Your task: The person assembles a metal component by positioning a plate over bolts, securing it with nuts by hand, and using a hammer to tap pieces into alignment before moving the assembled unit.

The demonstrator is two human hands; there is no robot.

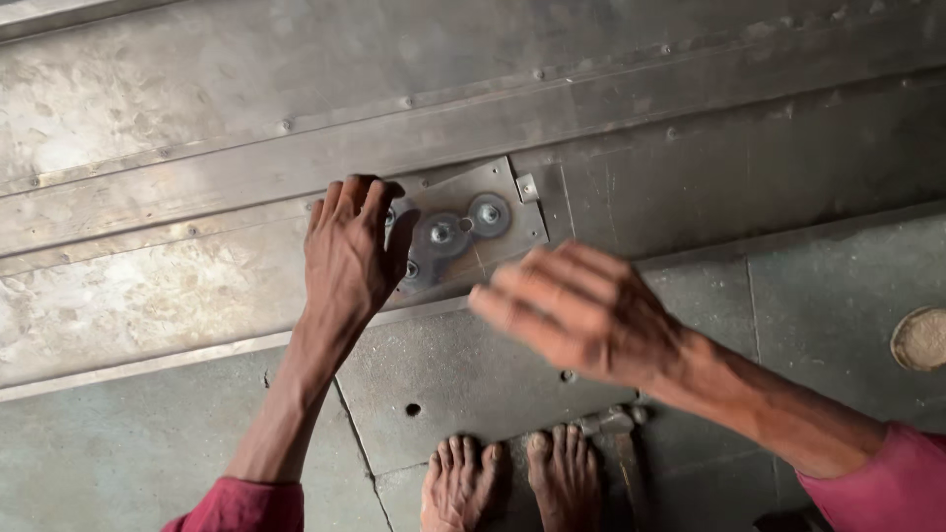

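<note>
Riveted metal panel [177,296]: left hand [347,246] flat on bracket plate [473,229], fingers empty; right hand [581,310] blurred, spread, empty.

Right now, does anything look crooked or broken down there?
The small metal plate under the left hand sits tilted against the long riveted panel. The floor slabs show cracks and small holes. The right hand is blurred.

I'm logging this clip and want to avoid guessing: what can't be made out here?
Head view only:
- Left hand covers the left end of the small metal plate, so what lies under it is hidden.
- Right hand is motion-blurred; its grip is unclear.
- Round tan object is cut off by the right edge.
</note>
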